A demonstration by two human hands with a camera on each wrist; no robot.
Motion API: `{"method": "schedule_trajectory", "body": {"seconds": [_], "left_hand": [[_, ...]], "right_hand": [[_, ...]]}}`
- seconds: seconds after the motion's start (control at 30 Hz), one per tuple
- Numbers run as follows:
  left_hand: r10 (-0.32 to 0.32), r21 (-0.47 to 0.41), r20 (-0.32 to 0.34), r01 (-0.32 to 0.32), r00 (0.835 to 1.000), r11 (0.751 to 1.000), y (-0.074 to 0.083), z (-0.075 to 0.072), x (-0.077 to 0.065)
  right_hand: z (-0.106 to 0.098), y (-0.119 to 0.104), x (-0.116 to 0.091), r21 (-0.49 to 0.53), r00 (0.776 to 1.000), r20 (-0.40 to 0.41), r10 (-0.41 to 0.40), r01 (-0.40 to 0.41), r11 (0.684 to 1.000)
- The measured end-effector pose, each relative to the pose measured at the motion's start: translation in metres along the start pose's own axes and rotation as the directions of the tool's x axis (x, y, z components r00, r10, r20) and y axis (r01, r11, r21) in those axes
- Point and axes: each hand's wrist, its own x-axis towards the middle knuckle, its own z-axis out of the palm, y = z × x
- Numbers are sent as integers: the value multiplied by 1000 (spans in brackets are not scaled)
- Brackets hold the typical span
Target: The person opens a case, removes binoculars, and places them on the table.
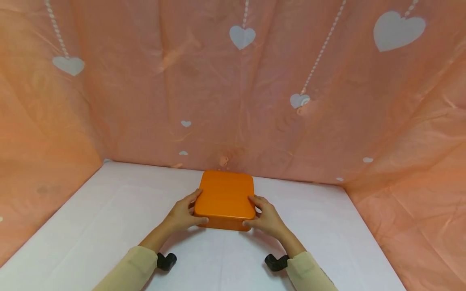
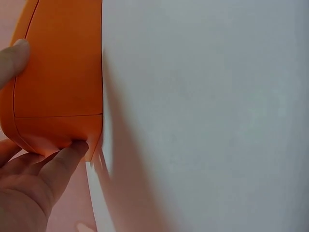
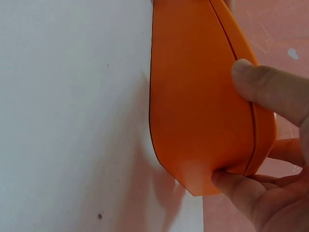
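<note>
An orange box (image 1: 225, 194) with rounded corners and a flat lid sits toward the back of the white table. My left hand (image 1: 185, 212) grips its left front corner, thumb on the front face and fingers along the left side. Opposite it, my right hand (image 1: 267, 216) holds the right front corner the same way, with an index finger over the lid's edge. A thin seam below the lid shows in both wrist views, where the left thumb (image 2: 14, 58) and the right thumb (image 3: 256, 79) press near it. The lid looks closed on the box.
Behind the white table (image 1: 145, 194) hangs a pink curtain (image 1: 204, 81) with white hearts, which also closes in both sides. A black bent piece (image 1: 166, 262) is at the left wrist and a similar black piece (image 1: 276, 262) at the right one.
</note>
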Motion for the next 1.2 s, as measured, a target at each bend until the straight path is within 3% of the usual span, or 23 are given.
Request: {"method": "schedule_trajectory", "body": {"seconds": [0.23,0.7,1.2], "left_hand": [[-21,-50,-9,20,1000,999,-2,2,-2],[-33,-65,-18,32,999,997,1,2,-1],[-3,7,-22,3,1000,1000,1,4,1]], "right_hand": [[0,1,-2,1,1000,-2,5,-5,1000],[-2,-2,-1,7,1000,-2,8,-8,1000],[-2,-1,1,20,1000,0,19,-19,1000]]}}
